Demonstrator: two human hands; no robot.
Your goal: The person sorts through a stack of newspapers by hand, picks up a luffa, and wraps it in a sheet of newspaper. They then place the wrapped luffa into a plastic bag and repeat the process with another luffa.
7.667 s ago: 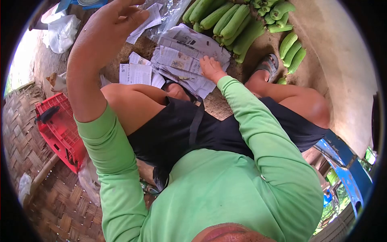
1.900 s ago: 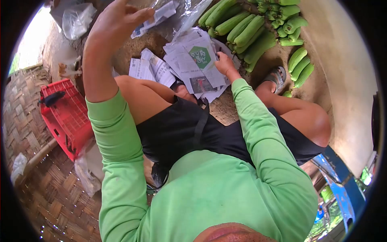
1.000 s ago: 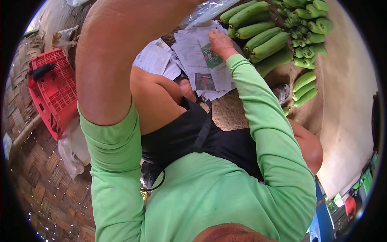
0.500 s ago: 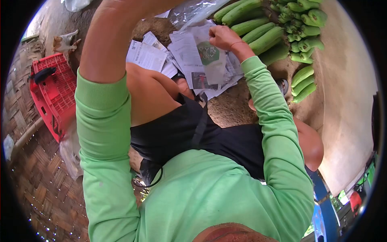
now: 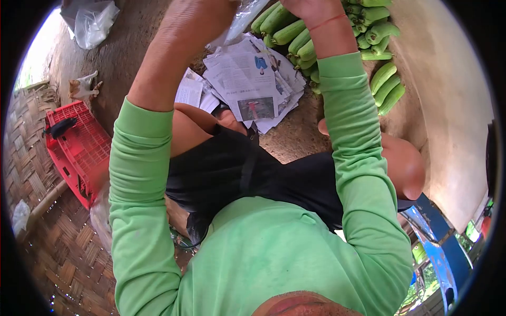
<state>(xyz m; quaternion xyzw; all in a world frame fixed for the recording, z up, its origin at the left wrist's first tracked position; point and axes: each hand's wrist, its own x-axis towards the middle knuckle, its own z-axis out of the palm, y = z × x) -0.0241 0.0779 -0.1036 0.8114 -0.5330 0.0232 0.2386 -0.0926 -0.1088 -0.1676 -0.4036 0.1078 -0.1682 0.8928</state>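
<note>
My left hand point(image 5: 211, 13) is at the top edge of the head view, its fingers cut off by the frame. Clear plastic point(image 5: 243, 21) hangs beside it; whether the hand grips it is hidden. My right hand point(image 5: 311, 7) is also partly out of the picture at the top, above the long green gourds point(image 5: 287, 31), and its fingers do not show. Between and below the two hands lies a loose stack of newspaper sheets point(image 5: 247, 79) on the ground, the top one printed with a dark photo. More folded paper point(image 5: 188, 94) is to its left.
More green gourds point(image 5: 377, 34) are piled at the upper right, with several point(image 5: 387, 87) lying below them. A red plastic crate point(image 5: 84, 142) stands left, near a white and orange cat point(image 5: 84, 87). A plastic bag point(image 5: 95, 23) lies at upper left. Woven matting point(image 5: 68, 247) covers the lower left.
My right hand has moved up from the newspaper stack to the top edge. The sheet with green print is gone from the stack's top. My left hand has come partly into view.
</note>
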